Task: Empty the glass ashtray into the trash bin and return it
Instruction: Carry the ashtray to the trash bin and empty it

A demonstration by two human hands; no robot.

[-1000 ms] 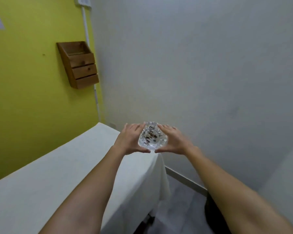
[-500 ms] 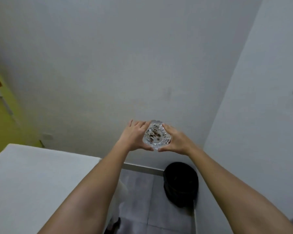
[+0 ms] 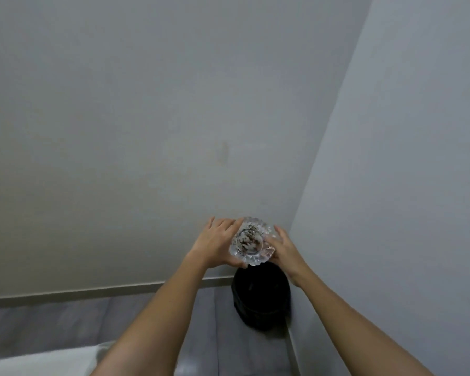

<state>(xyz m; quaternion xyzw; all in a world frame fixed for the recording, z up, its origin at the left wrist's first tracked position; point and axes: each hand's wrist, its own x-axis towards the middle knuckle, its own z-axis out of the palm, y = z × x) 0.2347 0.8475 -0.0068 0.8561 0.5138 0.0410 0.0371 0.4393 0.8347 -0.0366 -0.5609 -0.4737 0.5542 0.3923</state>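
I hold a clear cut-glass ashtray out in front of me, with dark ash and bits lying in its bowl. My left hand grips its left rim and my right hand grips its right rim. The ashtray is tilted slightly toward me and sits just above and in front of a black round trash bin that stands on the floor in the corner. The bin's inside looks dark; I cannot see its contents.
Two pale grey walls meet in a corner right behind the bin. A grey tiled floor runs along the skirting. The white-covered table's corner shows at the bottom left.
My view has swung right and down, away from the table. Both hands carried the ashtray toward the corner, and it now hangs over the bin. The grip is unchanged.
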